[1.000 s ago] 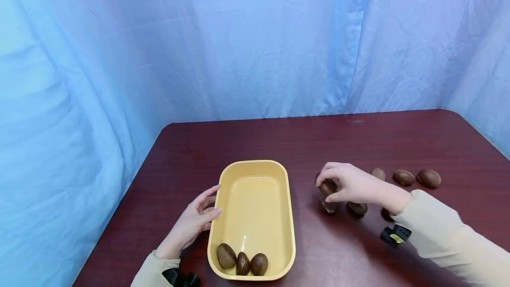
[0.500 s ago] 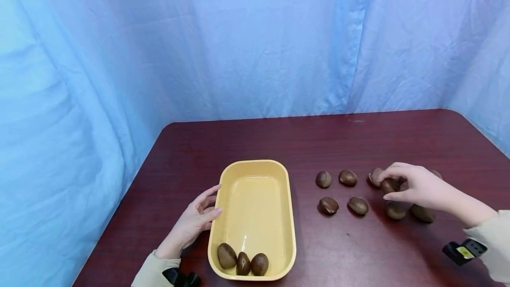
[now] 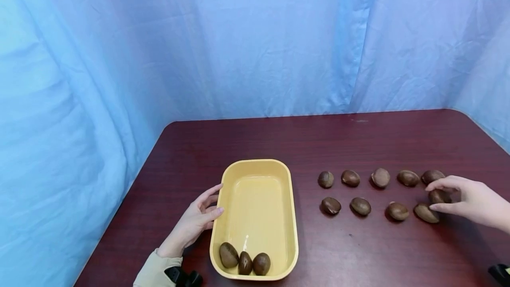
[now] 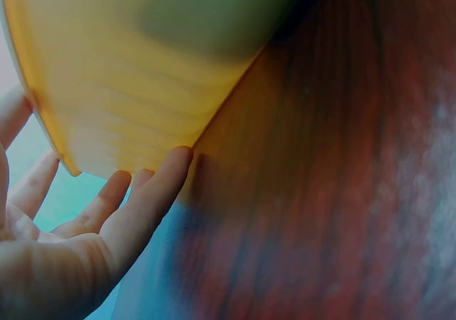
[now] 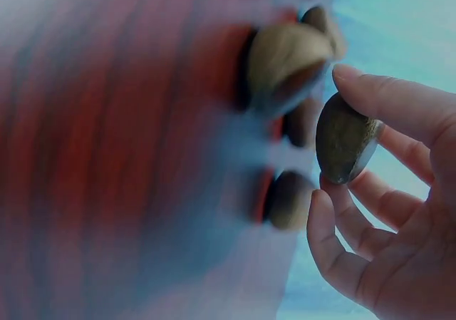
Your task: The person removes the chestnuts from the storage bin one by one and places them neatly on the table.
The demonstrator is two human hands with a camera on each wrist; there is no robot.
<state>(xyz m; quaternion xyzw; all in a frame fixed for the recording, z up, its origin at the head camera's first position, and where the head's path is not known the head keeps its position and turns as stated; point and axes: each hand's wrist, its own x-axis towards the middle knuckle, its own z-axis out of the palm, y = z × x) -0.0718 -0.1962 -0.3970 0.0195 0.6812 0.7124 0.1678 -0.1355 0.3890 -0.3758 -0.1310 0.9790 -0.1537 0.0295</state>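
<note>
Desk (image 3: 358, 256): dark red, carries everything. Yellow tray (image 3: 255, 207): three nuts at near end; my left hand (image 3: 195, 225) rests open against its left rim. Right hand (image 3: 466, 198): pinches one nut (image 3: 439, 196), far right, above two rows. Risk, I judge: light fingertip pinch, smooth shell, nut slips.

Held chestnut (image 3: 439, 196): dark brown, glossy, oval, pinched between thumb and fingers of my right hand (image 3: 468, 200), at far right of table between the 2 rows. In right wrist view chestnut (image 5: 344, 139) sits pointed end up between thumb tip and fingertip, paler flat patch at bottom. Yellow tray (image 3: 235, 180): oblong, rounded corners, long side running away from me, flat on table; my left hand (image 3: 195, 225) touches its left wall with straight fingers. 3 chestnuts (image 3: 245, 262) lie at its near end, side by side.
</note>
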